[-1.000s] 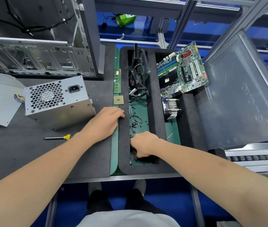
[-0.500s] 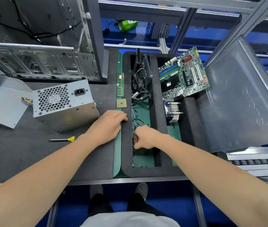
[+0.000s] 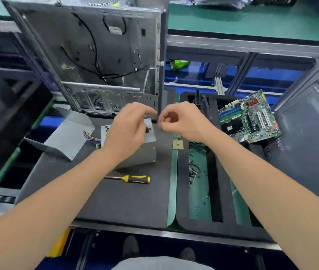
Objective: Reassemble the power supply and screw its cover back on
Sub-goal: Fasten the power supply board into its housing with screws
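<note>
Heavy motion blur around both hands, so not much to read there. Got the left hand [image 3: 129,131] floating over the boxy grey sheet-metal power supply [image 3: 147,151] and hiding most of its face. Fingers loosely bent, thumb tucked out of sight, so can't tell whether holding anything. Same deal with the right hand [image 3: 184,121]: fingers curled in, thumb and forefinger nearly meeting close to the left fingertips, but can't tell if pinching something tiny.

Power supply sitting on the black foam mat [image 3: 115,201], just in front of the open bare-steel tower computer case [image 3: 106,61], top cropped by the frame. Left of the box and apart from it, the folded grey sheet-metal cover [image 3: 67,137], with coloured wires [image 3: 89,135] poking out in between. On the near side, a yellow-and-black-handled screwdriver [image 3: 129,178] lying flat on the mat.

Off right, a black foam tray [image 3: 216,182] with green-floored slots, plus a blurry scatter of small dark screws and wire bits [image 3: 194,172], a square goldish chip [image 3: 178,145] and a green motherboard [image 3: 250,117] propped at a tilt. Far right, a smooth dark grey side panel [image 3: 310,149], cut off by the edge.
</note>
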A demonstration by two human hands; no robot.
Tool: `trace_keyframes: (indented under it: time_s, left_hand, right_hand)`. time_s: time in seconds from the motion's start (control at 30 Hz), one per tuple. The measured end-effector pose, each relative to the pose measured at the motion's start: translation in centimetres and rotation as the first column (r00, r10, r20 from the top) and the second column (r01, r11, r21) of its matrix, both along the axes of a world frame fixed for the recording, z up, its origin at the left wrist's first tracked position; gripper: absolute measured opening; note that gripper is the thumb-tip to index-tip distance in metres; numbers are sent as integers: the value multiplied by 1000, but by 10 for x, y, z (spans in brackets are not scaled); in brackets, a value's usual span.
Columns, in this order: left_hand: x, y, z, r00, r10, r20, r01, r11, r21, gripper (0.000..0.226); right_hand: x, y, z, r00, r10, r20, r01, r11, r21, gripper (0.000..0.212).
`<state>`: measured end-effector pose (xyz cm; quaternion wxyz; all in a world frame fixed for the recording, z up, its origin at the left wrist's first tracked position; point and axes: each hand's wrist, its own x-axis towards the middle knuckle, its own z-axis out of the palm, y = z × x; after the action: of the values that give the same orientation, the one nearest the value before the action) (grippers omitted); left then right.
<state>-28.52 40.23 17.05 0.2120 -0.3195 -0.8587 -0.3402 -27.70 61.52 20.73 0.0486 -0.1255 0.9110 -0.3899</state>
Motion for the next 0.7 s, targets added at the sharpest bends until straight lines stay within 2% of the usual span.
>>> trace_keyframes:
  time_s: [0.03,0.1,0.17,0.2,0.37,0.5,0.7]
  left_hand:
    - [-10,-13,3,996,74,47,-74,997,-2,38]
    - [-30,-36,2,959,177,223,-154,981,-118,34]
    - [-40,-51,-8,890,191,413,-101,968,-230,30]
    - [-40,-55,-15,872,178,456,-60,963,-262,29]
    - [-28,-57,-32,906,218,362,-102,944,-313,32]
    - [-31,-58,-33,904,204,376,-81,945,-318,35]
    - [-31,-58,-34,910,189,369,-81,954,-287,34]
  right_hand:
    - [-2,-15,3,999,52,-4,-52,999,0,3]
    - [-5,-43,4,989,150,-3,-150,988,43,3]
    - [-7,-62,0,976,217,7,-216,970,112,4]
    - [-9,-69,-3,973,231,20,-232,961,150,5]
    - [-14,-74,-8,969,232,85,-246,938,246,4]
    - [-16,-71,-2,961,240,137,-271,916,295,3]
    - [-10,-79,1,962,259,90,-273,882,384,5]
